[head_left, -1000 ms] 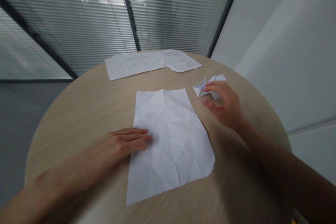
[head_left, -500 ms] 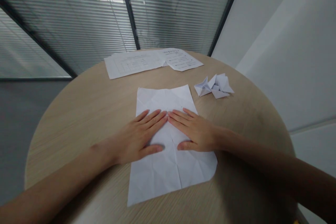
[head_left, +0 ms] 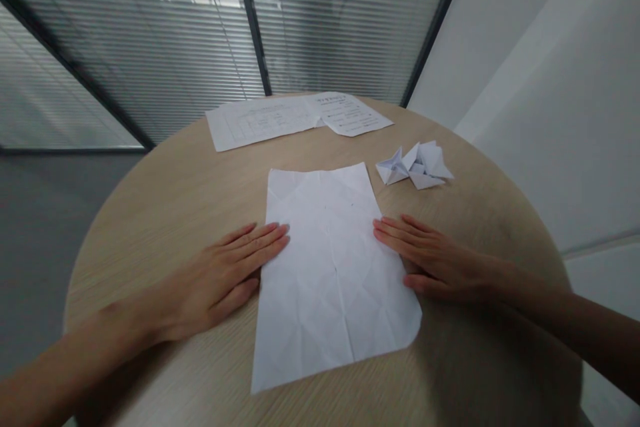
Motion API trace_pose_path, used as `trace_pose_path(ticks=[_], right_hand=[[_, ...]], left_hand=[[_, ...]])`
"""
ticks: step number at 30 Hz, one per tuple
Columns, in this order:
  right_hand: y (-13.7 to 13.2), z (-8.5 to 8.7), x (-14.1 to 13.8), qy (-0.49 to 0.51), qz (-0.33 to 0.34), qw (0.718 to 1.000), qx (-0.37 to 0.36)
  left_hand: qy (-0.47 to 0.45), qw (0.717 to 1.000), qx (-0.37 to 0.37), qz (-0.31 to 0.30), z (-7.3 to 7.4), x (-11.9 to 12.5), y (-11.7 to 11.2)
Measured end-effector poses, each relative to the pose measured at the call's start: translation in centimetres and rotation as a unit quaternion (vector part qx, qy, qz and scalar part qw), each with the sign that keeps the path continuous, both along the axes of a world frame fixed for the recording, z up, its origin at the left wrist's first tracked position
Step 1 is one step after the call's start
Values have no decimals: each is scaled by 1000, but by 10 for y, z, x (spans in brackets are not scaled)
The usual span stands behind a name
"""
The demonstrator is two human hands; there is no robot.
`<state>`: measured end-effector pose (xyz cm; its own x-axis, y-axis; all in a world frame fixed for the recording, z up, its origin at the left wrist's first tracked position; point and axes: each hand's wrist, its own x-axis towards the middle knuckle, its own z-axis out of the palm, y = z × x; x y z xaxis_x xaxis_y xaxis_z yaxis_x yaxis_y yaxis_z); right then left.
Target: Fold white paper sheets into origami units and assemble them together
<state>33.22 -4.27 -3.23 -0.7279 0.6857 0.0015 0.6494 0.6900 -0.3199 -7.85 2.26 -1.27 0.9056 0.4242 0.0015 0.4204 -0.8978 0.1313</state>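
Observation:
A creased white sheet of paper [head_left: 333, 280] lies spread on the table in front of me, its fold lines crossing the surface. My left hand [head_left: 227, 277] rests flat at the sheet's left edge, fingertips on the paper and the palm over the wood. At the opposite edge my right hand [head_left: 433, 253] lies flat too, with its fingertips touching the paper's right side. Both hands are open and grip nothing.
Folded white paper pieces [head_left: 417, 165] sit right of the sheet's far end. Printed papers [head_left: 280, 119] lie at the far edge of the round wooden table [head_left: 150, 227]. Behind stand window blinds [head_left: 175, 53]; a white wall [head_left: 565, 93] is at right.
My hands have slid apart from the middle of the sheet, the left one to the left edge and the right one to the right edge. The view has shifted slightly.

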Motion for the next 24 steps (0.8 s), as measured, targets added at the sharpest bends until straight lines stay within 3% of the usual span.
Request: trace_pose_path(ticks=[5,13,17,19,24], right_hand=[[-6,2,8,8,-10,1000,-13],[-3,-9,1,23,-52,996,64],[1,-10,-8,88,-78,988,100],[5,-9,-14,127,-121,979,106],[23,-6,-32,189,-295,932,94]], left_hand=[[-19,1000,-25,0,3,-7,3],[-43,998,-14,46,1,5,5],[-93,992,-24,83,-1,13,7],[-135,983,-39,119,-1,17,7],[-215,928,-100,286,3,36,14]])
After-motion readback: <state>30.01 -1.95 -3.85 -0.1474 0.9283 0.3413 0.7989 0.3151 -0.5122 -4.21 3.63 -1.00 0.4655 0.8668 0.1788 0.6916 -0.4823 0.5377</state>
